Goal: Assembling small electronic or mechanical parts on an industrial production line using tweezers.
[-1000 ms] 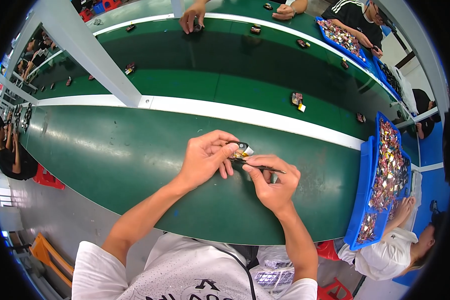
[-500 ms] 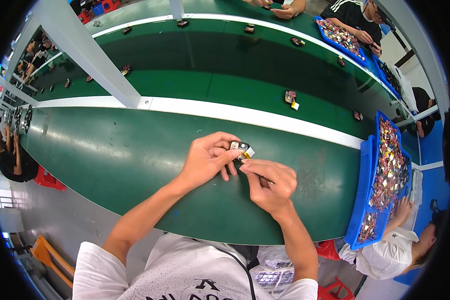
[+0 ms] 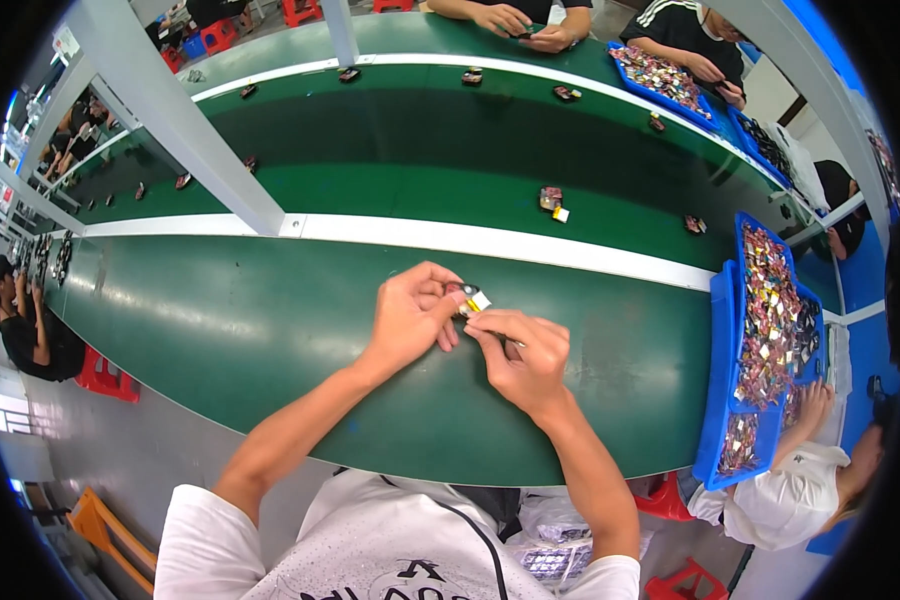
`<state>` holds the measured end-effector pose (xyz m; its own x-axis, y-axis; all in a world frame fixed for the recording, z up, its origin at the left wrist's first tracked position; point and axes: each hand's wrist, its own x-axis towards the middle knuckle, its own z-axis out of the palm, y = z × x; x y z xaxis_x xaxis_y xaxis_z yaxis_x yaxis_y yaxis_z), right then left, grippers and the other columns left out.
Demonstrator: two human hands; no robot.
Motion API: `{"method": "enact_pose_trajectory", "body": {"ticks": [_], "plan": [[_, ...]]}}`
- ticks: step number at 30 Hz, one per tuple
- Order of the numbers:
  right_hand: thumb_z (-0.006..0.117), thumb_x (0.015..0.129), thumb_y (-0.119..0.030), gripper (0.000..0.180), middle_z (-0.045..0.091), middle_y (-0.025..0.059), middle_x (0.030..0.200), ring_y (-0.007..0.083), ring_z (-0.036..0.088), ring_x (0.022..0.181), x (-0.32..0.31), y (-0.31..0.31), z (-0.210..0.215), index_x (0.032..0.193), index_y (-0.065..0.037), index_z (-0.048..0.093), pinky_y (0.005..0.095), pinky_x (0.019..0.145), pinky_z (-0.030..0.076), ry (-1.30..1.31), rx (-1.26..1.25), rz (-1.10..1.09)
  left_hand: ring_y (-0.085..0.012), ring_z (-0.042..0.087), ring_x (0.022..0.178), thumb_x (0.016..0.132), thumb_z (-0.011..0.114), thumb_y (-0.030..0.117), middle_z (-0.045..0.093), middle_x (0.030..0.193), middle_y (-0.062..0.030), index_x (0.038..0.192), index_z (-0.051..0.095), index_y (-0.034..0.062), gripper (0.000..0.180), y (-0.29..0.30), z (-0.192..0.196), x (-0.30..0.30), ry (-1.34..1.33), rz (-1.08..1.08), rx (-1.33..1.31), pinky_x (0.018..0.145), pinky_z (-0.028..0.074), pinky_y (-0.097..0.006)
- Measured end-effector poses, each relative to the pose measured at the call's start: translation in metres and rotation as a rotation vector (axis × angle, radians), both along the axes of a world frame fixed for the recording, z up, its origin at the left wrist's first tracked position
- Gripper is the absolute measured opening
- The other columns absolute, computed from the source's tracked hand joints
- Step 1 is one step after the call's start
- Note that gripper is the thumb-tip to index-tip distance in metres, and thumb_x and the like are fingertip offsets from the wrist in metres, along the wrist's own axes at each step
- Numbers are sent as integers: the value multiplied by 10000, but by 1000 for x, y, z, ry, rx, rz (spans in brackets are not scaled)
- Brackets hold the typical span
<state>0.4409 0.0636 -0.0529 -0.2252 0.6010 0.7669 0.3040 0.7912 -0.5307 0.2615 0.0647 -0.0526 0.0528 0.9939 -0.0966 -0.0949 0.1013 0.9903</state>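
1. One left hand [image 3: 408, 318], mine: fingers clamped on a small dark case [image 3: 467, 289].
2. Case, held over the green table [image 3: 300, 320], shows a white tab [image 3: 481, 301].
3. My right hand [image 3: 526, 352], just beside: fingertips pinched on a slim dark tool [image 3: 517, 343].
4. Blue trays [image 3: 719, 400] of small parts, far right.

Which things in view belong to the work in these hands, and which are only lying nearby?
In the work:
small device in left hand
thin tool in right hand
blue parts tray, perhaps

Only nearby, apparently:
orange frame
wrapped bundle
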Motion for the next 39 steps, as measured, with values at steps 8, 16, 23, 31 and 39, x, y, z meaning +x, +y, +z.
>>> {"method": "enact_pose_trajectory", "body": {"ticks": [8,16,23,31,39], "plan": [[825,768,34,151,785,81,924,48,420,425,15,0,6,883,-20,743,218,411,321,156,-98,-103,-199,683,564,949,651,73,692,803,-133,1022,650,-70,160,121,10,-48,447,404,143,457,517,-314],[814,752,6,163,766,64,863,213,697,600,12,-1,8,872,-56,723,286,510,515,77,-45,-108,-404,687,956,910,685,189,696,1069,-178,1098,704,14,258,167,14,-56,1171,708,611,835,547,-481],[833,736,19,193,778,78,884,144,591,472,13,-2,-1,881,-52,728,261,447,437,69,10,-81,-184,697,625,858,751,143,750,853,-120,1036,767,4,226,201,31,49,817,-190,543,630,548,-339],[814,748,10,162,764,71,860,210,696,593,16,-3,-1,868,-49,722,284,511,512,54,0,-87,-218,703,815,787,809,187,737,848,-69,912,756,49,194,221,22,70,1076,-306,361,758,549,-349],[795,765,-4,134,757,58,864,221,696,595,13,-5,-3,865,-55,723,303,542,537,42,-9,-75,-153,631,595,839,751,116,695,745,-84,874,675,-15,156,199,28,53,866,-302,164,530,484,-318]]}}
